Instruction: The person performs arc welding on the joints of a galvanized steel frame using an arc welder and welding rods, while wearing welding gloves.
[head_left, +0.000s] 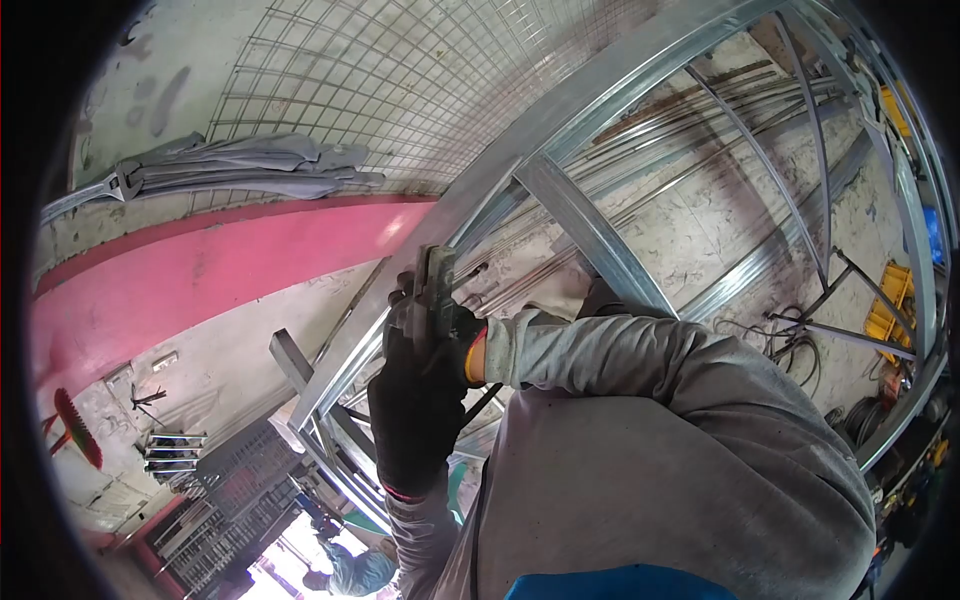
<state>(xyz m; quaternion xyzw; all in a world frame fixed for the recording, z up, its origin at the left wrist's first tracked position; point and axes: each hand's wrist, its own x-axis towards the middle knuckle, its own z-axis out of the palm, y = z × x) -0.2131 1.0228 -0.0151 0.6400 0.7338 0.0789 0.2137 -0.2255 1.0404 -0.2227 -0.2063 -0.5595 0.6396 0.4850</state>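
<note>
My left hand [410, 420], in a black glove with a red-edged cuff, reaches up from the bottom beside a galvanized steel frame. My right hand [455, 330], also black-gloved with a yellow-orange cuff, comes in from the right and overlaps the left at the fingers. Both are closed together around a dark grey, narrow, bar-like thing [435, 285] whose kind I cannot make out. It lies against or just over the long square tube [480, 200] of the frame. A cross tube [590, 230] joins that tube farther right. The gloves hide most of the grip.
Wire mesh [400, 90] leans at the back, with grey cloth [250, 165] hanging by it. A pink ledge [230, 265] runs along the wall. Long metal bars [660, 150] lie on the floor. A yellow crate [890, 310] stands right. Another person [360, 570] is at lower left.
</note>
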